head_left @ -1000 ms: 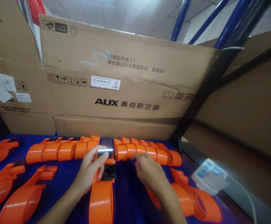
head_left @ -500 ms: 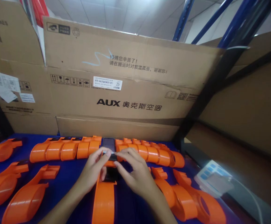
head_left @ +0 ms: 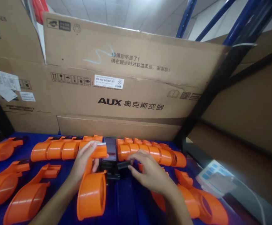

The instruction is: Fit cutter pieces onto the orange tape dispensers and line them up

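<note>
My left hand (head_left: 81, 162) is closed around the arm of an orange plastic part (head_left: 92, 195) with a wide round ring at its lower end. A thin silvery, comb-like edge shows at the top of this part, by my thumb. Between the thumb and fingers of my right hand (head_left: 151, 175), a small black bar-shaped piece (head_left: 123, 164) is pinched, apart from the orange part. Several similar black pieces (head_left: 112, 176) lie on the blue surface between my hands. Just behind them lies a dark phone-like device (head_left: 110, 147) with a flat screen.
Similar orange parts (head_left: 70, 150) stand in rows at the back and on both sides of the blue surface (head_left: 126, 203). A large cardboard box (head_left: 136, 90) walls off the back. At right are a white device with a cable (head_left: 216, 178) and a dark rack post (head_left: 203, 93).
My hands have parted. The right hand has moved right and holds a black piece; the left has shifted left and tilted the orange part, whose black end piece no longer shows on it.
</note>
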`<state>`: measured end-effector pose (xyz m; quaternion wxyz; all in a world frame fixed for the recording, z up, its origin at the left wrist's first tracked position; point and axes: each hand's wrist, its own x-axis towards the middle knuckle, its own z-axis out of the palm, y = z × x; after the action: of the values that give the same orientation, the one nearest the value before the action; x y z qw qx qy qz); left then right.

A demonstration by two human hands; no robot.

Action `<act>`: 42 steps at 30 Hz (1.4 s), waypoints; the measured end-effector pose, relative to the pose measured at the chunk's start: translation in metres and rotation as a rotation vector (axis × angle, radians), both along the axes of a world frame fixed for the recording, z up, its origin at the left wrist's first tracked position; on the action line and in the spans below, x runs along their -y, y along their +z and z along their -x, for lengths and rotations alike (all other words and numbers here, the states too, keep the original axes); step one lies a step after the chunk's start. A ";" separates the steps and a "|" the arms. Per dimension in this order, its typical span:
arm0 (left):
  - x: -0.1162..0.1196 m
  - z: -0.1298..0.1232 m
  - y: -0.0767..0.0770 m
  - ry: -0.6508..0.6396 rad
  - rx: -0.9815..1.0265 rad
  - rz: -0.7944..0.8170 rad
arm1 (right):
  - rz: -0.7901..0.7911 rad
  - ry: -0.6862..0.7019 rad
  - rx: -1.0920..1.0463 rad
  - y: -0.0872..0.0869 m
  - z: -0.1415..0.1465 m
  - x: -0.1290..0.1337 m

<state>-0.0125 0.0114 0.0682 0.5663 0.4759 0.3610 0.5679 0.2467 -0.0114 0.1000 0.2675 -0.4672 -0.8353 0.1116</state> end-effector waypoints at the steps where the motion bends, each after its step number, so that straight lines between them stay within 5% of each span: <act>1: 0.001 -0.001 0.000 -0.012 0.009 0.002 | 0.016 0.000 0.025 -0.002 0.000 0.000; 12: 0.014 -0.013 0.004 -0.022 0.049 0.014 | 0.099 -0.029 0.090 -0.019 0.001 -0.006; 21: 0.006 -0.016 -0.011 -0.084 -0.007 0.048 | 0.077 -0.034 0.084 -0.015 0.001 -0.006; 29: 0.015 -0.029 -0.015 -0.129 -0.015 0.061 | -0.091 0.000 -0.337 -0.004 0.033 0.005; 34: 0.019 -0.031 -0.018 -0.164 -0.004 0.032 | -0.073 -0.069 -0.512 -0.015 0.060 0.008; 42: 0.017 -0.031 -0.020 -0.135 -0.112 -0.004 | -0.006 -0.102 -0.651 -0.020 0.064 0.006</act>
<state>0.0186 -0.0055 0.0482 0.5813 0.5312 0.3580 0.5017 0.1828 -0.0177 0.0805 0.5270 -0.4475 -0.6818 0.2391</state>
